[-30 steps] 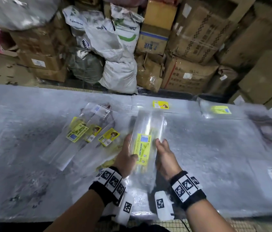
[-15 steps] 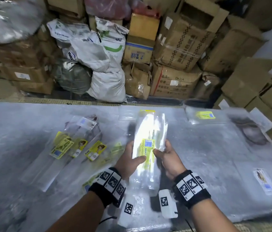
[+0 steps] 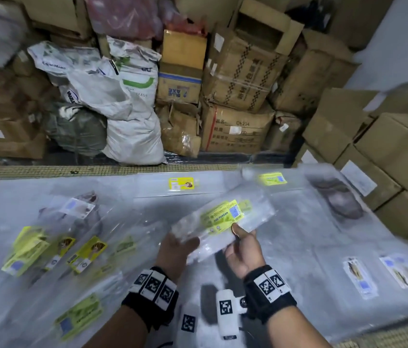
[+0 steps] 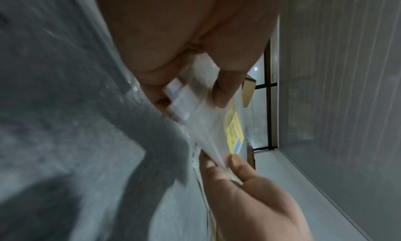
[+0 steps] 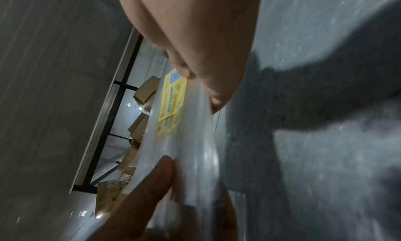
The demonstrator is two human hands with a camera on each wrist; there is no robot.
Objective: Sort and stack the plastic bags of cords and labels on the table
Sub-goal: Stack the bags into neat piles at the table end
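Observation:
Both hands hold a stack of clear plastic bags point(image 3: 225, 223) with yellow-green labels, lifted above the table point(image 3: 298, 247) and turned so it points up to the right. My left hand point(image 3: 176, 249) grips its lower left end. My right hand point(image 3: 242, 248) pinches its near edge, thumb on the label. The left wrist view shows the bag stack point(image 4: 208, 123) pinched between thumb and fingers of my left hand point(image 4: 195, 90). In the right wrist view my right hand point(image 5: 195, 83) pinches the bag stack point(image 5: 184, 141) at the label.
Loose labelled bags point(image 3: 55, 249) lie fanned out on the table's left. Two single bags point(image 3: 181, 183) point(image 3: 272, 178) lie along the far edge, and white-labelled bags point(image 3: 383, 275) on the right. Sacks point(image 3: 122, 116) and cardboard boxes point(image 3: 238, 96) stand behind the table.
The bag stack has been lifted off the table and swung from upright to slanting right. The head view has turned right and up.

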